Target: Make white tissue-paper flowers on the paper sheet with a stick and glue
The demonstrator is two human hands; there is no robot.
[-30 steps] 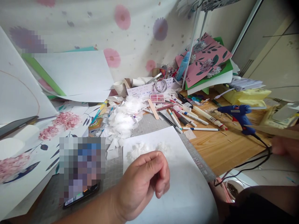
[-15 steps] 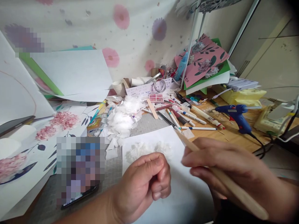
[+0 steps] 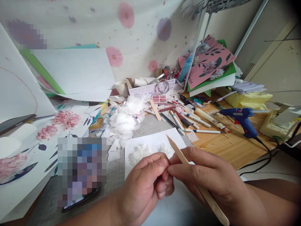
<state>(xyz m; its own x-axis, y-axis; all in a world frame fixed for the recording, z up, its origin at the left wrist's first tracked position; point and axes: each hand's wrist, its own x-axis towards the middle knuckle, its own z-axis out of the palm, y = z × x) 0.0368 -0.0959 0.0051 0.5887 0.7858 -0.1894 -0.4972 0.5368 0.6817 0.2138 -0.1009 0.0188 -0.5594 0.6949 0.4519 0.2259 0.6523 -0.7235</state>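
Observation:
My left hand (image 3: 144,183) is closed, thumb pressed against curled fingers; whatever it may pinch is hidden. Slanting across my right hand (image 3: 211,179) is a pointed wooden craft stick (image 3: 178,150), gripped between the fingers with its tip up and to the left. The right thumb and fingertips meet the left fingertips. Beneath both hands lies a white paper sheet (image 3: 172,134). Two clusters of white tissue petals (image 3: 140,153) stand on the sheet, partly covered by my hands.
A heap of white tissue pieces (image 3: 127,114) lies beyond the sheet. Pens (image 3: 204,131), another wooden stick (image 3: 155,110) and a blue glue gun (image 3: 244,121) with a cord are to the right. A phone (image 3: 81,199) and a flower picture (image 3: 66,120) are on the left.
My right hand has moved left and in to touch the left fingertips, with the craft stick's tip shifting left too. The left hand stays closed in nearly the same place.

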